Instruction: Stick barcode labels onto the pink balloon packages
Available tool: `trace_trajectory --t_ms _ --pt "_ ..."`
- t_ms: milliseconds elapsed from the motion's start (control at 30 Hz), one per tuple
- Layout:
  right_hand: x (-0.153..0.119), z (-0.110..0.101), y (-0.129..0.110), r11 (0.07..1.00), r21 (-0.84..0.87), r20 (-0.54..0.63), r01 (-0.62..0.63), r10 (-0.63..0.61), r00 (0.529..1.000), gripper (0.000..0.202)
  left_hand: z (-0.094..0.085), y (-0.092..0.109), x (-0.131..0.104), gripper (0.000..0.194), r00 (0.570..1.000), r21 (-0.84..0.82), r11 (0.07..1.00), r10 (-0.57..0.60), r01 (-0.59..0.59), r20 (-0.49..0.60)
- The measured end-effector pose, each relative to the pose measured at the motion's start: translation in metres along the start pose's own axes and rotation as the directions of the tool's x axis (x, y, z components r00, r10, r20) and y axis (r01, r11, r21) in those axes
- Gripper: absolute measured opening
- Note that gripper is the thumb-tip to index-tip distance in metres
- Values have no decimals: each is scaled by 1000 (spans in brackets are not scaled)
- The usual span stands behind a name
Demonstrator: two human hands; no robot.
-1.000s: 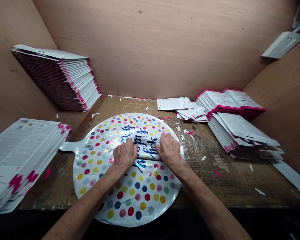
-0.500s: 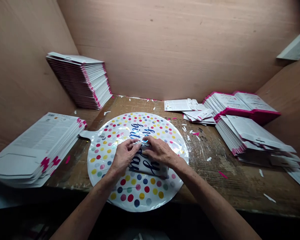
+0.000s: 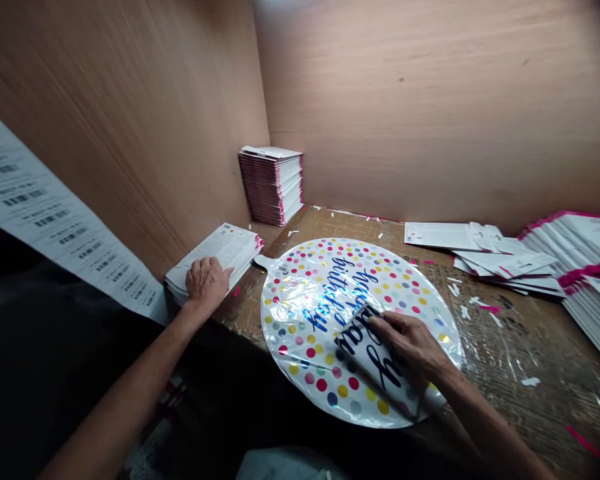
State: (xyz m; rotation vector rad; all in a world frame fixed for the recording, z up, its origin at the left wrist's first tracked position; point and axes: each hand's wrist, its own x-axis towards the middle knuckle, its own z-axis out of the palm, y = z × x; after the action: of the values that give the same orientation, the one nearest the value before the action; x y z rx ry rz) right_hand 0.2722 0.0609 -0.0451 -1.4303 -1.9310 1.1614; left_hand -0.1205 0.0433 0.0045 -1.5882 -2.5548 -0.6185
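My right hand (image 3: pixel 413 343) is closed on a folded foil balloon (image 3: pixel 375 357), white with dark blue lettering, pinched at its upper edge. The folded piece lies tilted over a flat round foil balloon (image 3: pixel 305 360) with coloured dots and blue "happy birthday" script. To the left, my left hand (image 3: pixel 207 283) rests on top of a stack of white printed card packets (image 3: pixel 225 247), fingers slightly bent and thumb apart near the right edge. The fingertips are partly hidden behind the knuckles.
A tall stack of pink-edged packets (image 3: pixel 275 187) stands in the back left corner. More packets (image 3: pixel 510 260) lie piled at the right. A barcode label sheet (image 3: pixel 73 230) hangs at the left wall. Paper scraps (image 3: pixel 465 310) litter the taped cardboard surface (image 3: pixel 505 353).
My left hand has left the folded foil balloon and moved left onto the packet stack. My right hand still holds the folded balloon, now turned at a slant. The view has swung left.
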Motion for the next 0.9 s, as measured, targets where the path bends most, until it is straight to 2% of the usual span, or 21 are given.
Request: trace_trajectory --t_ms 67,167,300,367,467,533,600,667,700,767,833,900 --pt "-4 -3 10 999 8 -28 -32 33 999 51 2 -10 8 30 998 127 992 3 -12 69" --pt "-7 -3 17 996 73 -36 -52 55 998 51 3 -14 17 27 985 254 965 24 -68 172" --pt "-7 -1 19 989 144 -27 -21 25 999 50 -20 -1 28 26 976 371 919 58 -135 211" --pt "-6 -3 19 989 145 -46 11 -5 999 50 -33 21 25 31 977 400 900 103 -172 188" --pt "-8 -10 19 991 131 -98 22 -9 995 49 -37 76 4 38 955 371 884 232 -285 183" --pt "-13 -17 21 993 121 -143 6 11 990 49 -26 120 -18 36 911 295 868 337 -398 239" --pt "-21 -25 24 992 128 -168 -21 42 985 48 -9 159 -37 34 842 179 847 427 -500 331" --pt "-32 -32 28 989 138 -179 -47 71 981 46 8 183 -48 41 781 70 830 487 -553 390" --pt "-37 -35 30 990 133 -185 -52 77 980 45 16 187 -51 46 759 27 824 507 -565 408" --pt "-46 -38 29 993 108 -184 -51 70 980 44 28 180 -49 49 726 -39 810 545 -586 419" --pt "-47 -37 21 997 73 -149 -36 47 988 42 37 159 -43 39 685 -95 774 604 -626 408" --pt "-39 -28 8 999 36 -96 5 -2 995 39 43 136 -38 30 612 -143 705 684 -694 397"
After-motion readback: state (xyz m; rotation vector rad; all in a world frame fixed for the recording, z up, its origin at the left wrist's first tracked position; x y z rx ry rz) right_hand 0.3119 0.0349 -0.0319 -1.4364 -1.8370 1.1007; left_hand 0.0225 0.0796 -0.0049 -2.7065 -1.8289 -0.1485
